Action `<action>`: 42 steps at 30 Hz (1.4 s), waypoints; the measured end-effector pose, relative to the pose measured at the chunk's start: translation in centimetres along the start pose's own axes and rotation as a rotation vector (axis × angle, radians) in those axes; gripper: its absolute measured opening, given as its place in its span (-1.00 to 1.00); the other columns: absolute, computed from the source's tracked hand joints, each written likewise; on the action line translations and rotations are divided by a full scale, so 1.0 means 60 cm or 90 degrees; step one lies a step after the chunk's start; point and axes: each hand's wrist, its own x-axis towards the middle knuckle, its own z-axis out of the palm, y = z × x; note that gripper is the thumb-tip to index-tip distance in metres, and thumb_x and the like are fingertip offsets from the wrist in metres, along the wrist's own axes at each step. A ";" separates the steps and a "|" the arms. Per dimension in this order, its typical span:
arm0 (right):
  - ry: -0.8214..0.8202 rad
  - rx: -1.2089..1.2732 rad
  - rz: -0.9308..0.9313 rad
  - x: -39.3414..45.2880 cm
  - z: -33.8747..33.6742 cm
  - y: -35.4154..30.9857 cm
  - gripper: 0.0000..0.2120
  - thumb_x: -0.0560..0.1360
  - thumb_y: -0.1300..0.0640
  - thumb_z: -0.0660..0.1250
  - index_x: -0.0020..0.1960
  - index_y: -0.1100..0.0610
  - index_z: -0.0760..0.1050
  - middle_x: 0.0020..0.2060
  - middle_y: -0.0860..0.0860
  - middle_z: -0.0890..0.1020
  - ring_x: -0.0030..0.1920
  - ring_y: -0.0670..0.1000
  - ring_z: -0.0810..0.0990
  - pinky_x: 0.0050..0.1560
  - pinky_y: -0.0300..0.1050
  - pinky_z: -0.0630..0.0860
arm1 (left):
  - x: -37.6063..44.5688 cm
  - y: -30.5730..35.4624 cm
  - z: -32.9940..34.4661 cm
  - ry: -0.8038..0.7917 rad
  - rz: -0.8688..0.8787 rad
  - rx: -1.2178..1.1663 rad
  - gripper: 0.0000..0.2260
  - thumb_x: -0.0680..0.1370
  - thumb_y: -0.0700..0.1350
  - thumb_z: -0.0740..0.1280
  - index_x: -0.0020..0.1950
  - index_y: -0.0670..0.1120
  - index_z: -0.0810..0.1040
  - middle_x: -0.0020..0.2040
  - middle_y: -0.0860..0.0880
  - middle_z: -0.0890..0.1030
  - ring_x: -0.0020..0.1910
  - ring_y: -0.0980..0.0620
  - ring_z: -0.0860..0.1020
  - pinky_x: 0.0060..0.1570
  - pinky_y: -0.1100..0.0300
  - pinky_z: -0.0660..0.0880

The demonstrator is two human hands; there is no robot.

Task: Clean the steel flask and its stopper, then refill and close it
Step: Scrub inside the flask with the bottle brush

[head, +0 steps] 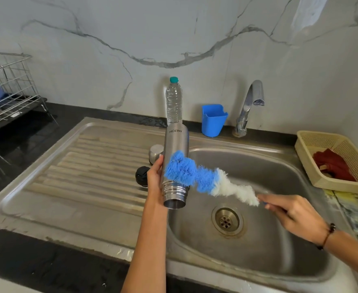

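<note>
Over the sink [279, 161], your left hand [155, 182] wraps the flask [174, 144] low on its body, thumb on the near side, fingers curled round behind. Flask is upside down, open threaded mouth toward you, logo reading inverted, base pointing at the back wall. Your right hand [290, 210] pinches the handle of the brush [197, 178], fingers curled round it; handle itself mostly hidden. Blue end of the bristles lies across the flask's outside, just above the threads; white end sits nearest your right hand.

On the drainboard [78, 166], left of the flask: black stopper [142, 176] close to your left hand, steel cap [156, 153] just behind it, both loose. At the back edge stands a water bottle [173, 102], teal cap on, partly behind the flask. Blue cup [214, 120] sits btwn bottle and tap [252, 102]. Tap's spout faces the basin; no water visible. Right of the sink, a cream basket [313, 144] holds a red cloth [332, 166]. Far left, a wire rack [8, 92] on the dark counter.
</note>
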 end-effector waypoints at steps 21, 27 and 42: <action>0.006 0.052 -0.040 0.008 -0.004 0.017 -0.67 0.60 -0.19 -0.04 0.13 -0.10 0.42 -0.16 -0.08 0.69 -0.26 -0.09 0.65 -0.35 -0.17 0.55 | 0.006 -0.007 0.007 -0.087 0.019 -0.024 -0.49 0.45 0.07 0.27 0.28 -0.22 0.46 0.35 -0.25 0.41 0.16 -0.18 0.49 0.23 -0.08 0.40; 0.015 0.019 0.085 0.050 0.008 0.036 -0.82 0.56 -0.15 0.05 0.09 -0.22 0.38 -0.30 -0.05 0.63 -0.41 -0.01 0.56 -0.40 -0.03 0.51 | -0.013 -0.003 0.021 -0.254 -0.063 0.022 -0.19 0.34 0.18 0.49 0.38 -0.31 0.35 0.14 -0.27 0.51 -0.06 -0.13 0.61 -0.05 0.07 0.59; -0.004 0.111 -0.008 0.003 0.013 0.012 -0.74 0.58 -0.22 -0.01 0.14 -0.21 0.37 -0.18 -0.20 0.63 -0.33 -0.11 0.64 -0.34 -0.18 0.53 | -0.012 -0.005 0.011 -0.112 0.009 -0.049 -0.56 0.45 0.04 0.30 0.19 -0.24 0.58 0.21 -0.26 0.55 0.27 -0.20 0.48 0.36 -0.14 0.32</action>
